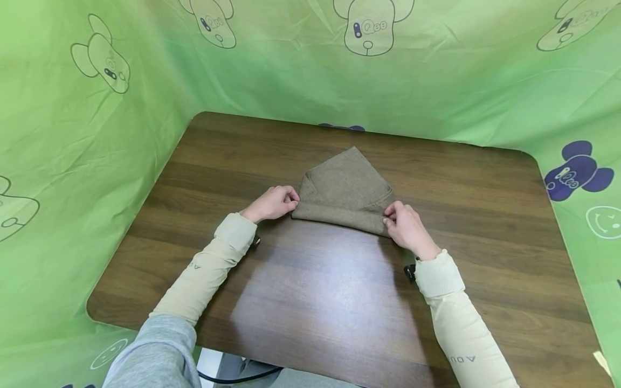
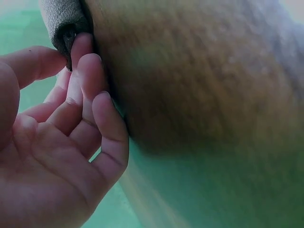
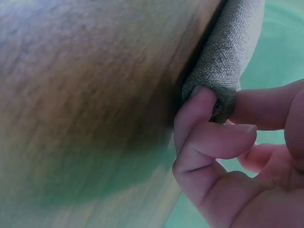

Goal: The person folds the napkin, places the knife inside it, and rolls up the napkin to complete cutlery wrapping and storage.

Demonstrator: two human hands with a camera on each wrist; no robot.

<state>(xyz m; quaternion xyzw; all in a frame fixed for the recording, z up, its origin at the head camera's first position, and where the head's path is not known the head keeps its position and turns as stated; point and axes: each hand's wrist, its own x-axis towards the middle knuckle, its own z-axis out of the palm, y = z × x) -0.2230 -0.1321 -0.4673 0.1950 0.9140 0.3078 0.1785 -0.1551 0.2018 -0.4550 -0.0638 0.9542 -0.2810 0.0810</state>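
Observation:
A brownish-grey cloth [image 1: 346,180] lies on the wooden table, its far part coming to a point and its near edge rolled into a thick band. At the left end of that roll, my left hand [image 1: 275,203] pinches the cloth between thumb and fingers. My right hand [image 1: 406,225] pinches the opposite end. In the left wrist view the roll's end [image 2: 66,28] shows layered edges beside the fingertips [image 2: 90,66]. The right wrist view has the rolled cloth [image 3: 225,57] between thumb and index finger, with its end partly covered by the fingers.
The brown wooden table [image 1: 335,291] has rounded corners. Green curtains [image 1: 301,81] printed with bear outlines hang behind it and along both sides. A black cable [image 1: 237,380] runs below the near table edge, by the person's lap.

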